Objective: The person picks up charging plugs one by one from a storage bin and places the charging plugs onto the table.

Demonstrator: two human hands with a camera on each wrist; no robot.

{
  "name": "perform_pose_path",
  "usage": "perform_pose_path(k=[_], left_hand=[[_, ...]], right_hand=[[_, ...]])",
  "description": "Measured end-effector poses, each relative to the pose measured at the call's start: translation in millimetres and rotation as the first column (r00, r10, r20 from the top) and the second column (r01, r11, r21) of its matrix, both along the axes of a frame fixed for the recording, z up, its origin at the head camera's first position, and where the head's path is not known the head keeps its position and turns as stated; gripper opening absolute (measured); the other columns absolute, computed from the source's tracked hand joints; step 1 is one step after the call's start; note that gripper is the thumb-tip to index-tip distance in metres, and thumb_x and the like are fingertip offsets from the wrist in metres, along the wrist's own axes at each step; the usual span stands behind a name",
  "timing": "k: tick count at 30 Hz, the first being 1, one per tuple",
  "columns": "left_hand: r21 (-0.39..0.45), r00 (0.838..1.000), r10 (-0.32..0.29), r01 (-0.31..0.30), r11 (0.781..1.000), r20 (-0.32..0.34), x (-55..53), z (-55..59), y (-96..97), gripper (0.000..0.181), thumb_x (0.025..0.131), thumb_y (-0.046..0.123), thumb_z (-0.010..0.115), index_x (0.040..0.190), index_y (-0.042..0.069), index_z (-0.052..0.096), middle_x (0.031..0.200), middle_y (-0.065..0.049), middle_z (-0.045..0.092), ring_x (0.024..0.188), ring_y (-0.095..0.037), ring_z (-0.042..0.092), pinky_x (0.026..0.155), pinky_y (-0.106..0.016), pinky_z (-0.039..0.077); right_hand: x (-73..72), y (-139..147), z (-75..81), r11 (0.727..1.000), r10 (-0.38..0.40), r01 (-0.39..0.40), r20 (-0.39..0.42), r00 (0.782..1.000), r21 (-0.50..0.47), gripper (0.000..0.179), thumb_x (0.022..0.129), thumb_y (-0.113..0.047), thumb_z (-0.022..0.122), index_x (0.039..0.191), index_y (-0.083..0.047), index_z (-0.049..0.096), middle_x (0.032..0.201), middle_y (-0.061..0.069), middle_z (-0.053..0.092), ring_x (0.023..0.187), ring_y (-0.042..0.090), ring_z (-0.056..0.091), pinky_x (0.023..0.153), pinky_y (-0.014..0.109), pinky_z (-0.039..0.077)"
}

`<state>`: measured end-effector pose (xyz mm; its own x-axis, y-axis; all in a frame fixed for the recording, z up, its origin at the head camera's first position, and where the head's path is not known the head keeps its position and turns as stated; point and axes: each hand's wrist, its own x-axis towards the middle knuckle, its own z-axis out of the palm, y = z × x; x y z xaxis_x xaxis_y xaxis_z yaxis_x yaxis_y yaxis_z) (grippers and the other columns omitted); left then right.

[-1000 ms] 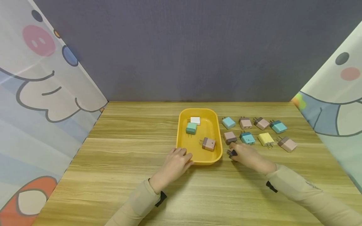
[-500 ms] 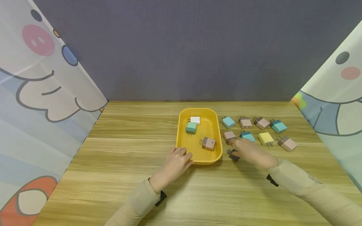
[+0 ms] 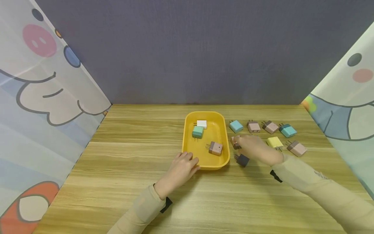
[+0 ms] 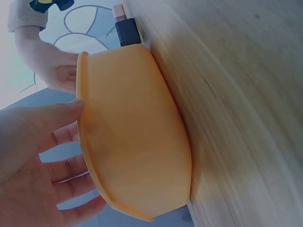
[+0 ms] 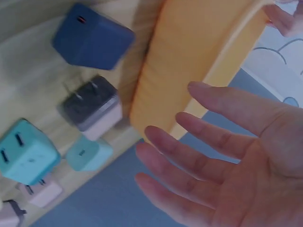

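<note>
My left hand grips the near left rim of a yellow plastic tray. In the left wrist view the thumb lies outside the tray's wall and the fingers go behind its rim. Inside the tray are a white charger plug, a green charger plug and a pink-brown charger plug. To the right of the tray, my right hand hovers with spread fingers, holding nothing. It partly covers a pink-and-grey charger plug. A dark blue charger plug lies just nearer to me.
More charger plugs lie on the wooden table at right: a light blue charger plug, pink-brown ones, a teal charger plug and a yellow charger plug. A grey panel rises behind the table; printed curtains hang at both sides.
My right hand has let go of the dark blue charger plug and moved up, away from me, over the pink-and-grey one. The left hand and tray have stayed in place.
</note>
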<state>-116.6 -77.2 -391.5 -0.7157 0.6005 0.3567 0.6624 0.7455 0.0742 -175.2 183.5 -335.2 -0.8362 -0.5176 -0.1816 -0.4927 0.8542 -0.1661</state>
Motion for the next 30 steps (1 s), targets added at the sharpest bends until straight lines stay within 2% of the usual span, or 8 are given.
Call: perform_pose_path(k=[3, 6, 10, 15, 20, 25, 30], left_hand=[[0.002, 1.000, 0.000, 0.000, 1.000, -0.003, -0.2, -0.3, 0.0, 0.013, 0.081, 0.027, 0.064, 0.081, 0.014, 0.061, 0.069, 0.003, 0.048, 0.065, -0.012, 0.044, 0.067, -0.030, 0.039], [0.003, 1.000, 0.000, 0.000, 1.000, -0.005, -0.3, -0.3, 0.0, 0.013, 0.081, 0.027, 0.064, 0.080, 0.014, 0.061, 0.069, 0.003, 0.048, 0.065, -0.012, 0.045, 0.067, -0.030, 0.039], [0.004, 1.000, -0.001, 0.001, 1.000, -0.002, -0.2, -0.1, 0.0, 0.013, 0.081, 0.026, 0.064, 0.081, 0.014, 0.061, 0.069, 0.003, 0.049, 0.065, -0.013, 0.045, 0.067, -0.030, 0.039], [0.006, 1.000, -0.004, 0.004, 1.000, 0.002, -0.2, 0.1, 0.1, 0.013, 0.081, 0.026, 0.063, 0.081, 0.013, 0.062, 0.070, 0.003, 0.049, 0.065, -0.013, 0.045, 0.068, -0.030, 0.040], [0.007, 1.000, -0.002, 0.002, 1.000, 0.006, 0.0, 0.0, 0.1, 0.013, 0.081, 0.027, 0.063, 0.081, 0.014, 0.061, 0.070, 0.003, 0.048, 0.066, -0.013, 0.044, 0.067, -0.030, 0.039], [0.007, 1.000, 0.000, 0.000, 1.000, 0.007, 0.1, -0.2, 0.4, 0.013, 0.081, 0.026, 0.063, 0.081, 0.014, 0.061, 0.070, 0.003, 0.048, 0.065, -0.012, 0.044, 0.067, -0.029, 0.039], [0.001, 1.000, 0.003, -0.003, 1.000, 0.006, 0.7, -0.2, 0.2, 0.013, 0.081, 0.027, 0.063, 0.081, 0.015, 0.061, 0.070, 0.003, 0.048, 0.066, -0.012, 0.044, 0.067, -0.029, 0.039]], right_hand=[[-2.4, -4.9, 4.8, 1.000, -0.024, 0.024, 0.015, 1.000, 0.000, 0.034, 0.077, -0.002, 0.062, 0.111, -0.001, 0.056, 0.099, 0.014, 0.062, 0.073, 0.021, 0.057, 0.047, 0.028, 0.042], [-4.1, -10.6, 9.0, 1.000, -0.025, 0.025, 0.012, 1.000, -0.005, 0.026, 0.079, -0.001, 0.057, 0.105, -0.004, 0.058, 0.084, 0.008, 0.061, 0.061, 0.015, 0.049, 0.043, 0.025, 0.036], [-5.1, -18.9, 14.1, 1.000, -0.024, 0.024, 0.014, 1.000, 0.001, 0.013, 0.084, -0.003, 0.053, 0.096, -0.005, 0.057, 0.068, 0.002, 0.052, 0.054, 0.014, 0.043, 0.044, 0.024, 0.033], [-8.5, -30.2, 17.5, 0.999, -0.015, 0.015, 0.005, 1.000, 0.045, 0.021, 0.083, -0.008, 0.059, 0.103, -0.001, 0.057, 0.080, 0.008, 0.059, 0.055, 0.014, 0.047, 0.043, 0.024, 0.036], [-8.8, -40.6, 21.4, 0.995, 0.000, -0.001, 0.004, 1.000, 0.103, 0.034, 0.082, -0.014, 0.063, 0.112, -0.001, 0.054, 0.096, 0.013, 0.060, 0.070, 0.019, 0.055, 0.045, 0.026, 0.041], [-7.1, -48.2, 21.0, 0.991, 0.033, -0.031, -0.014, 0.999, 0.132, 0.034, 0.082, -0.018, 0.063, 0.112, -0.003, 0.055, 0.097, 0.013, 0.059, 0.080, 0.023, 0.056, 0.051, 0.030, 0.045], [-5.4, -54.4, 18.0, 0.991, 0.074, -0.071, -0.015, 0.997, 0.114, 0.032, 0.081, -0.016, 0.064, 0.109, -0.003, 0.056, 0.091, 0.012, 0.057, 0.069, 0.018, 0.052, 0.050, 0.026, 0.042]])
